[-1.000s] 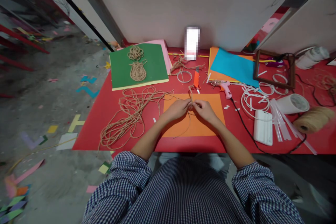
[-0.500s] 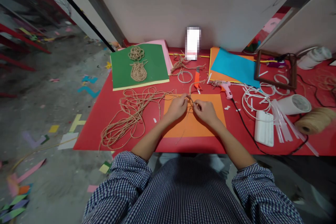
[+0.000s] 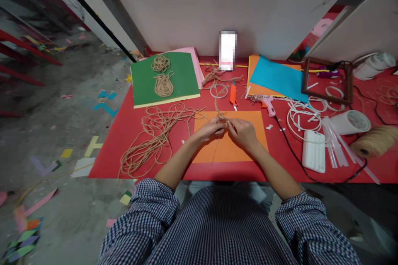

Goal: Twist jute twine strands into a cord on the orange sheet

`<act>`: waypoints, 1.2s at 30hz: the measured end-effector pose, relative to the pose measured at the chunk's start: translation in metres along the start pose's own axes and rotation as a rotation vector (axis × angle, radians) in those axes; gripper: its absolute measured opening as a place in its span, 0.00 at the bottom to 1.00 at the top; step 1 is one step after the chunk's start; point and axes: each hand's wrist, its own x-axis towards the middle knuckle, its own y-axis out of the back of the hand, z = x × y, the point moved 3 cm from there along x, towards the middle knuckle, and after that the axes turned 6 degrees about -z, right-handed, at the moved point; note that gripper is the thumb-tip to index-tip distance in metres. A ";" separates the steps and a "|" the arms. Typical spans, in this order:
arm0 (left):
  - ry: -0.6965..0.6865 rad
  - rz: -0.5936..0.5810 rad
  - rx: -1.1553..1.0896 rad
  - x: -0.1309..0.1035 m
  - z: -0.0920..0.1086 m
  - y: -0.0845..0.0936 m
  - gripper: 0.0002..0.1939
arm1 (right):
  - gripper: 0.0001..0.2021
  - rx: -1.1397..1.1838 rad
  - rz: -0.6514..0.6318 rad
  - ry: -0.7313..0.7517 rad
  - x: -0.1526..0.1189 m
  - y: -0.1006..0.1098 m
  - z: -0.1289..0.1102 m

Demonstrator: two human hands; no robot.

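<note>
Both hands meet above an orange sheet (image 3: pixel 236 149) on the red table. My left hand (image 3: pixel 213 128) is closed, pinching brown twine (image 3: pixel 217 104) at its fingertips. From the other side my right hand (image 3: pixel 242 130) pinches the same twine, its fingers almost touching the left ones. A braided-looking length of it runs up from the fingers toward a white ring (image 3: pixel 219 90). One thin strand hangs down over the orange sheet. The exact crossing of strands between the fingertips is hidden. To the left lies a loose heap of twine (image 3: pixel 155 140).
A green sheet (image 3: pixel 183 70) bears two coiled twine pieces. Beyond the hands lies an orange cutter (image 3: pixel 233 96). On the right are a pink glue gun (image 3: pixel 268 105), its black cord, a white case (image 3: pixel 313 151), a twine spool (image 3: pixel 373 143) and a wooden frame (image 3: pixel 350 87). A lit phone (image 3: pixel 228 49) stands behind.
The twine's upper length has swung left, now reaching toward the white ring. Both hands have come closer together and slightly lower, still pinching the twine.
</note>
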 end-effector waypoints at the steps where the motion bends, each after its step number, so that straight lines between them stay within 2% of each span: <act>1: 0.008 -0.003 0.011 0.000 -0.001 -0.001 0.10 | 0.17 0.030 0.013 0.002 0.000 0.000 0.000; 4: 0.036 0.070 0.180 0.002 -0.004 -0.001 0.10 | 0.17 0.148 0.055 0.006 -0.001 0.000 0.000; 8: -0.012 0.244 0.692 0.004 0.002 0.004 0.12 | 0.16 0.420 0.102 -0.085 0.000 -0.001 0.001; 12: -0.042 0.345 1.029 0.003 0.008 0.005 0.13 | 0.16 0.926 0.063 -0.306 0.001 -0.014 0.004; 16: -0.072 0.431 1.188 -0.001 0.012 0.005 0.14 | 0.16 1.455 -0.024 -0.494 0.003 -0.026 0.007; 18: -0.081 0.498 1.200 -0.002 0.014 0.009 0.14 | 0.15 1.608 0.012 -0.520 0.006 -0.024 0.012; 21: -0.119 0.626 1.112 -0.004 0.018 0.021 0.15 | 0.14 1.698 0.143 -0.555 0.011 -0.013 0.027; 25: -0.297 0.717 0.672 -0.006 0.022 0.040 0.19 | 0.15 1.599 0.425 -0.595 0.014 0.003 0.050; 28: -0.380 0.763 0.357 -0.007 0.024 0.049 0.16 | 0.16 1.466 0.543 -0.582 0.012 0.009 0.058; 30: -0.398 0.815 0.274 -0.009 0.026 0.050 0.13 | 0.17 1.397 0.530 -0.549 0.011 0.008 0.055; 32: -0.405 0.844 0.279 -0.011 0.029 0.045 0.11 | 0.18 1.350 0.460 -0.516 0.010 0.004 0.047; 36: -0.428 0.764 0.525 -0.015 0.034 0.022 0.10 | 0.19 1.282 0.249 -0.435 0.008 -0.008 0.024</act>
